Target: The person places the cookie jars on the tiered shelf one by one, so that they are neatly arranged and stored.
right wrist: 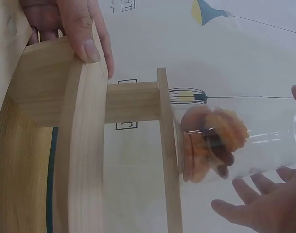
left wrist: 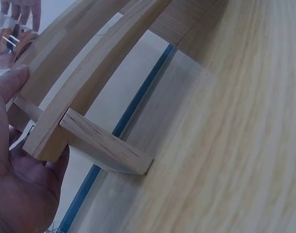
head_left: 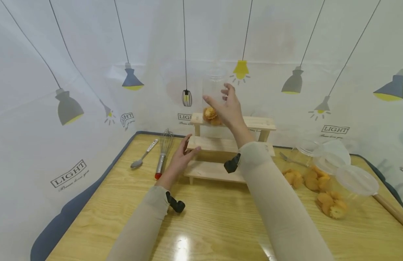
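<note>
A clear jar (head_left: 212,87) with cookies (head_left: 210,114) in its bottom stands upright at the left end of the top step of a three-step wooden shelf (head_left: 217,144). My right hand (head_left: 230,108) is around the jar's right side, thumb in front, fingers spread and loosely bent. In the right wrist view, its fingertips (right wrist: 237,184) lie along the jar's edge. Lower down, my left hand (head_left: 180,157) grips the left end of the middle step. Its thumb (right wrist: 89,51) rests on the board there, with the other fingers round the far side.
Left of the shelf lie a whisk (head_left: 161,156) and a spoon (head_left: 145,154). On the right, several clear jars with cookies (head_left: 332,204) lie near a fork (head_left: 291,159) and a wooden rod (head_left: 392,212). A printed white curtain (head_left: 266,32) hangs behind the table.
</note>
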Tool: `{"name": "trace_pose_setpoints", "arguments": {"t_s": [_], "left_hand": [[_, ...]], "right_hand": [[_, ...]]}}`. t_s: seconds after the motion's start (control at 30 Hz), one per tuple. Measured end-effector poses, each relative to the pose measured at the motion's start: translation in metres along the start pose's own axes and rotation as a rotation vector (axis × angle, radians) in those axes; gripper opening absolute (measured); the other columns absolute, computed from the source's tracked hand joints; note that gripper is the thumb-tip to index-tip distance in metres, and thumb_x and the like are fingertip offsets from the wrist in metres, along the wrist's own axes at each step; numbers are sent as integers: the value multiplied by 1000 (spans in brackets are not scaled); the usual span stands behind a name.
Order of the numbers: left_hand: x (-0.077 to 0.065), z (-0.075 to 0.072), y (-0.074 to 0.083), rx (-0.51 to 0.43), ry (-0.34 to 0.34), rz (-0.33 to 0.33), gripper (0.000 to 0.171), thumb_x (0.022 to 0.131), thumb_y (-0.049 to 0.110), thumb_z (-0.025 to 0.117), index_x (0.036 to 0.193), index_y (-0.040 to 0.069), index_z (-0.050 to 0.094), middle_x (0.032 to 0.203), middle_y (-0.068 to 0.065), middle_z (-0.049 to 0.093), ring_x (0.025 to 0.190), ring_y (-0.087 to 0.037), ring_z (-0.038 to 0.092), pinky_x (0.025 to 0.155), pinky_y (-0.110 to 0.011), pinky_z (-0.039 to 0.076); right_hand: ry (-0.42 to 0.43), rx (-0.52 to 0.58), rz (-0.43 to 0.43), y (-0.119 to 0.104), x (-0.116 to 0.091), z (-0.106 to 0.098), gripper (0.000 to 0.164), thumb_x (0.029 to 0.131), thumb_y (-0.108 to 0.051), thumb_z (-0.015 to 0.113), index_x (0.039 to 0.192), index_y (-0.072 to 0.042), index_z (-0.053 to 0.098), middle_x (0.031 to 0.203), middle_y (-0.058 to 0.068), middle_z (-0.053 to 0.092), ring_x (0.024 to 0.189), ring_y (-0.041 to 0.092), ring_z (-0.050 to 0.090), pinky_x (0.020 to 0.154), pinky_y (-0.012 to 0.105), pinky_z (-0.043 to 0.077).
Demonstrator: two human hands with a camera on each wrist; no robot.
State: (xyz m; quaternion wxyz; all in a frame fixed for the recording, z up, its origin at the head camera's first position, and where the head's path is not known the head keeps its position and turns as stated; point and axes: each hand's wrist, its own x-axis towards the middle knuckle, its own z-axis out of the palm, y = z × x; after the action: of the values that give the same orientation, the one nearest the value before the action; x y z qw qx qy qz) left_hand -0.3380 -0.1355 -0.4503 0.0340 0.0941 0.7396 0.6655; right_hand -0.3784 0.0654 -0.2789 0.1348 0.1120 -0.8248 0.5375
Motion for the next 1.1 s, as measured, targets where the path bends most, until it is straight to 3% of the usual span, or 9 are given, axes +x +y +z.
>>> {"name": "trace_pose_setpoints", "arguments": {"t_s": [0.4,0.57,0.77,0.97,1.1], "left_hand": [[-3,0,0,8,1,-9,83,88,61,70,155,51,23,168,0,10,147,-30,30,115,-51,33],[-1,0,-1,21,5,5,85,88,62,69,157,46,22,168,-1,10,147,-32,30,115,-53,33],[0,0,-3,32,8,3,81,87,64,69,153,54,24,168,0,11,147,-31,31,115,-52,33],[0,-1,-2,29,4,-9,82,86,65,69,153,54,23,168,1,11,146,-29,33,115,-53,32],[2,-2,-1,31,1,2,82,87,65,68,154,52,22,168,1,11,146,-29,33,115,-54,33]], "right_hand": [[-17,-52,3,-1,-12,-23,107,79,-78,65,155,-54,-5,168,0,12,152,29,16,117,61,19],[-39,-98,-35,0,-19,-37,104,81,-76,64,157,-52,-4,167,-12,1,154,20,3,120,57,10],[-63,-193,-112,6,-36,-64,101,85,-72,62,154,-54,-10,164,-19,-4,152,12,-1,122,53,7],[-32,-359,-241,24,-70,-116,102,91,-67,59,156,-43,-16,165,-11,-7,153,21,-3,115,69,-3],[15,-476,-229,41,-96,-154,109,91,-61,64,158,-35,-18,167,-2,-6,153,32,-1,112,73,-3]]}}
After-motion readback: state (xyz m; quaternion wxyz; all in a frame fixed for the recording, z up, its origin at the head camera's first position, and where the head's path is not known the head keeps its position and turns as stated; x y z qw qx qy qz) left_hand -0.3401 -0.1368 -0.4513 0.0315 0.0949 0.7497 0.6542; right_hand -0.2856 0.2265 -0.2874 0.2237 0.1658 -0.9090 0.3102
